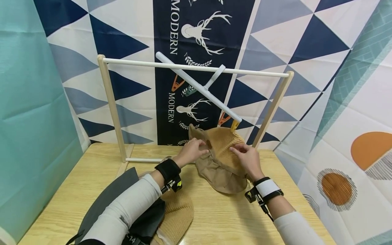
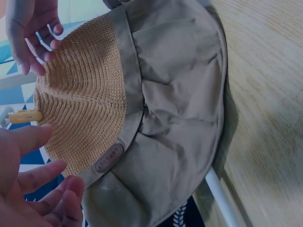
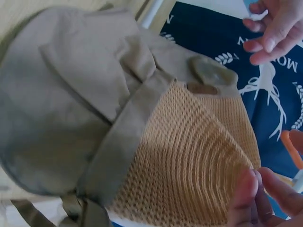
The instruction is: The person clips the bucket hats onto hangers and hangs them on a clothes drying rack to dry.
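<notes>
While left fingers (image 2: 42, 175) spread empty alongside, the hat (image 1: 225, 146) touches right fingers (image 3: 279, 191), grip unclear.

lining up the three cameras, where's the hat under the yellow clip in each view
Head: hat, just right of centre.
Left wrist: hat, spanning the middle from top to bottom.
Right wrist: hat, filling the left and centre.
Shared landmark: dark backdrop panel with white leaf print.

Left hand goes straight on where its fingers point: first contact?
Probably the brown cloth-brimmed hat with the tan woven crown; the left hand looks close, though depth is unclear.
</notes>
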The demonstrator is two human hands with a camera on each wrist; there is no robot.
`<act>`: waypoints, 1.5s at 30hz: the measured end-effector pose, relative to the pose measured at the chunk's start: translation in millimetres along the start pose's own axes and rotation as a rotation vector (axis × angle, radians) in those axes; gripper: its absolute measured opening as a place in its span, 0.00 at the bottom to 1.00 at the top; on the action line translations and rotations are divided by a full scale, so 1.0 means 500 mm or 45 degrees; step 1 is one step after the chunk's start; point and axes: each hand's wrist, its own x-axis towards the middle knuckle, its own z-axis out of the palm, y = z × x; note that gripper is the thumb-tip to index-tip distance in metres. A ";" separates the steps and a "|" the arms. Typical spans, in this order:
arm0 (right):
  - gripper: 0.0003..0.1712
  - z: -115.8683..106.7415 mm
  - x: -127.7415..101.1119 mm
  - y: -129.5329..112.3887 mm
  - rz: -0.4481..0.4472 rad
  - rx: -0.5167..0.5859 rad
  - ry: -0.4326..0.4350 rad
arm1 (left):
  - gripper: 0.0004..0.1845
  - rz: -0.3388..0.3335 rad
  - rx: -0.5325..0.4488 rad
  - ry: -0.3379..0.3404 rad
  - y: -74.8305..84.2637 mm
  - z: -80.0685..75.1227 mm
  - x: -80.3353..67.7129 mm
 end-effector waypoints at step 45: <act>0.28 0.064 -0.047 -0.026 -0.079 -0.101 -0.224 | 0.23 -0.067 0.041 -0.015 -0.031 -0.027 -0.031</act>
